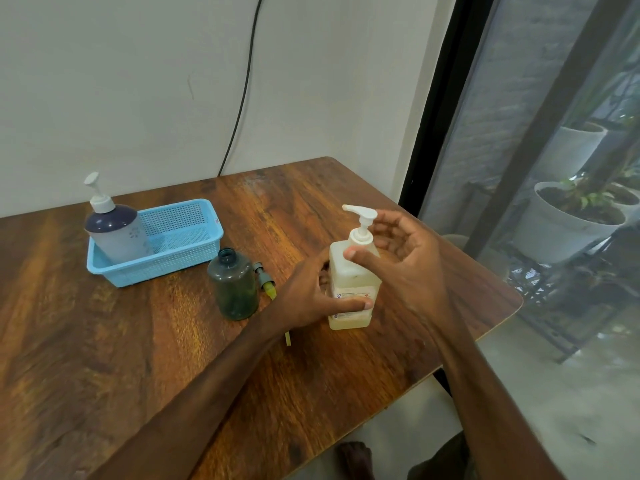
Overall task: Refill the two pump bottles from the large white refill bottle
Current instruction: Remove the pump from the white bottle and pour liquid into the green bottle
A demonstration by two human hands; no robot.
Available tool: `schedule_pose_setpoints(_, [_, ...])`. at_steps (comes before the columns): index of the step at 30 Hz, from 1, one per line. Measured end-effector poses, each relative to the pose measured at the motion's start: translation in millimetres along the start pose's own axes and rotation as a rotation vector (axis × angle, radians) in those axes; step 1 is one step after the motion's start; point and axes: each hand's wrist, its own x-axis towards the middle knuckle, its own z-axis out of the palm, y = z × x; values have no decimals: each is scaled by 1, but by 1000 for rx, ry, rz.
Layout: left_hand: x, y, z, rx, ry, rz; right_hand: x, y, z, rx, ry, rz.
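The large white refill bottle (349,275) stands upright on the table with its white pump head fitted. My left hand (304,299) grips its lower body, thumb across the label. My right hand (412,251) hovers at the pump neck with loosely spread fingers, its thumb tip touching the bottle's shoulder. A small grey-green bottle (235,285) stands uncapped just left of my left hand. Its pump head (265,280), with a yellow part, lies on the table behind it. A second pump bottle (114,230), frosted with a dark top and white pump, stands in the blue basket (180,251).
The wooden table (104,341) stands against a white wall, and its right edge runs close beside my right forearm. A black cable hangs down the wall. Past the glass door on the right stand white plant pots (568,226).
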Motion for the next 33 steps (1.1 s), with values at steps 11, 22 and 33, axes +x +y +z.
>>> schedule_pose_setpoints(11, [0, 1, -3, 25, 13, 20, 1, 3, -10, 102, -239, 19])
schedule_pose_setpoints(22, [0, 0, -4, 13, 2, 3, 4, 8, -3, -11, -91, -39])
schedule_pose_setpoints(33, [0, -1, -4, 0, -22, -9, 2, 1, 1, -44, -16, -61])
